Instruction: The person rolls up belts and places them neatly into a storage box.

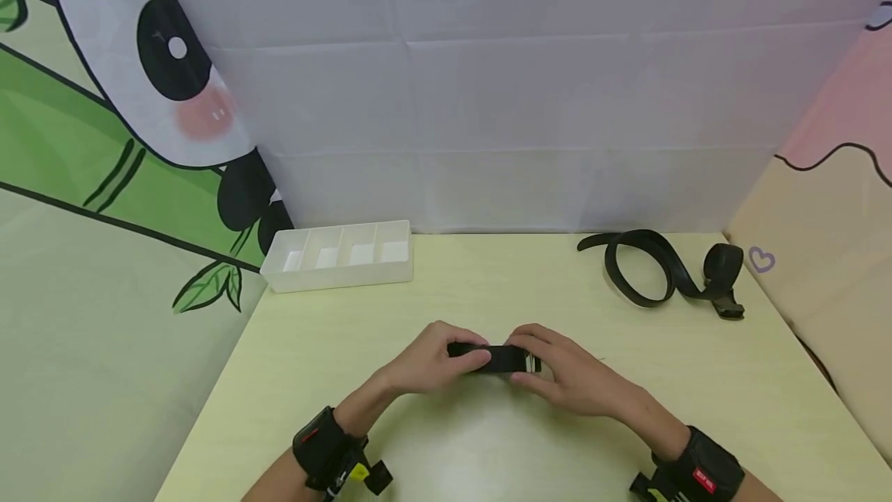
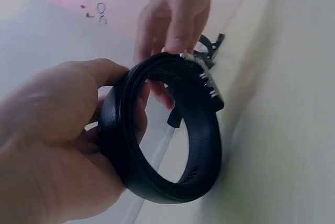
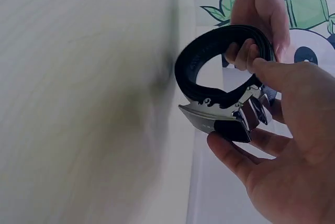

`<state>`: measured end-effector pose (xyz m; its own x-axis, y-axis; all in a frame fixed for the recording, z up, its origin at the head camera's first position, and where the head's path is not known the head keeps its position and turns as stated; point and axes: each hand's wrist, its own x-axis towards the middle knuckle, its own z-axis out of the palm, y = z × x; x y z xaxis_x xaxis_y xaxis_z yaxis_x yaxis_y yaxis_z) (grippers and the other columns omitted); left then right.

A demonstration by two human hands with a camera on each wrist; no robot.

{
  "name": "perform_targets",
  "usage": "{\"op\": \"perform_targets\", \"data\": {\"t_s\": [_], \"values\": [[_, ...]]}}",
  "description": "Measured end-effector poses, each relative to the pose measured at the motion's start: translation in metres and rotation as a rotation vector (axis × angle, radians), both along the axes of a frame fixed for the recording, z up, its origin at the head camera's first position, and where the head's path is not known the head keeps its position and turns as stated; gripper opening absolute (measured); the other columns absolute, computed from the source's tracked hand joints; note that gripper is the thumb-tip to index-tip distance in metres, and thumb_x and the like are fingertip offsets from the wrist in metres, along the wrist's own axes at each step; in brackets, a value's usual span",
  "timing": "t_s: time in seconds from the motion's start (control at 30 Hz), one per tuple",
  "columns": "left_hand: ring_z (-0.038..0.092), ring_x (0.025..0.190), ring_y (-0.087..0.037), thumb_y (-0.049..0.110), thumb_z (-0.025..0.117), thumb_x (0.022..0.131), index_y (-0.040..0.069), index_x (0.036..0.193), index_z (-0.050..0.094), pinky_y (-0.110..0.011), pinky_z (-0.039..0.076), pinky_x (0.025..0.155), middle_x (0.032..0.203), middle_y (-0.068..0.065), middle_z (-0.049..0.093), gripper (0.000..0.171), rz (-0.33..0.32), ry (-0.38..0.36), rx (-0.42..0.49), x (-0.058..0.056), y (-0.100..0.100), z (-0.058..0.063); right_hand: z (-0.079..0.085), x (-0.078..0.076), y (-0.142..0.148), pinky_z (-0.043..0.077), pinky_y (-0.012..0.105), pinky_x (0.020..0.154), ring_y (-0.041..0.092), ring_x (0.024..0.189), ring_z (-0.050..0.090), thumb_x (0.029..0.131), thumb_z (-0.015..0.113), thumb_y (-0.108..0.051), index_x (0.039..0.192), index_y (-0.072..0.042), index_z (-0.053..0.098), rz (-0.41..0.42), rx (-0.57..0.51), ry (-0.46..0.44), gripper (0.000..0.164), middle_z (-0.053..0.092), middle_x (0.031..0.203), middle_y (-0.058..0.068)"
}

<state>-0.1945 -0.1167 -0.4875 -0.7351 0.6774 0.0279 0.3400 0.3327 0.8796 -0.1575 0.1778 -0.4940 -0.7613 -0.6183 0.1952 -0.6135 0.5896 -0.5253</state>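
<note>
A black belt (image 1: 503, 359) is coiled into a ring, held up between both hands over the near middle of the table. My left hand (image 1: 437, 359) grips the coil's left side, thumb outside and fingers reaching into the ring. On the other side, my right hand (image 1: 567, 372) pinches the buckle end between thumb and fingers. The silver metal buckle (image 3: 220, 116) shows in the right wrist view at the lower side of the coil. Several layers of strap (image 2: 123, 130) lie wound together in the left wrist view.
A second black belt (image 1: 648, 297) lies loosely looped at the table's back right, its buckle near the right edge. At the back left stands a white tray (image 1: 341, 277) with several compartments. A pale curtain (image 1: 523, 138) hangs behind the table (image 1: 488, 300).
</note>
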Motion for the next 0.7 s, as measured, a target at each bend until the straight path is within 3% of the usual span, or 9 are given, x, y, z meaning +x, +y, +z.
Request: {"op": "perform_targets", "data": {"t_s": [0.1, 0.2, 0.37, 0.7], "values": [[0.071, 0.098, -0.013, 0.027, 0.070, 0.113, 0.015, 0.124, 0.086, -0.024, 0.058, 0.086, 0.119, -0.007, 0.084, 0.023, -0.004, -0.117, 0.036, -0.007, -0.002, 0.003, 0.005, 0.000, 0.001, 0.061, 0.036, 0.100, 0.009, 0.120, 0.067, 0.110, 0.076, -0.035, 0.146, -0.023, 0.068, -0.004, 0.012, 0.017, 0.039, 0.067, 0.143, -0.008], [0.073, 0.104, -0.016, 0.025, 0.071, 0.112, 0.014, 0.124, 0.087, -0.027, 0.060, 0.093, 0.122, -0.007, 0.084, 0.023, -0.006, -0.192, 0.048, -0.011, -0.004, 0.005, 0.006, 0.002, 0.001, 0.062, 0.039, 0.102, 0.011, 0.123, 0.069, 0.109, 0.076, -0.040, 0.145, -0.021, 0.069, -0.027, 0.042, 0.071, 0.041, 0.071, 0.138, -0.008], [0.073, 0.104, -0.016, 0.024, 0.071, 0.112, 0.008, 0.123, 0.086, -0.028, 0.060, 0.094, 0.119, -0.010, 0.085, 0.025, -0.018, -0.240, 0.060, -0.014, -0.006, 0.008, 0.008, 0.004, -0.006, 0.064, 0.041, 0.100, 0.014, 0.119, 0.072, 0.107, 0.081, -0.040, 0.133, -0.019, 0.075, -0.032, 0.012, 0.128, 0.035, 0.076, 0.129, -0.006], [0.075, 0.108, -0.016, 0.023, 0.072, 0.111, 0.006, 0.125, 0.086, -0.030, 0.061, 0.096, 0.121, -0.011, 0.085, 0.026, -0.006, -0.273, 0.050, -0.014, -0.011, 0.012, 0.008, 0.003, -0.022, 0.062, 0.028, 0.074, 0.002, 0.085, 0.067, 0.098, 0.091, -0.023, 0.118, -0.013, 0.082, 0.033, -0.155, 0.167, 0.024, 0.081, 0.102, -0.007]]}}
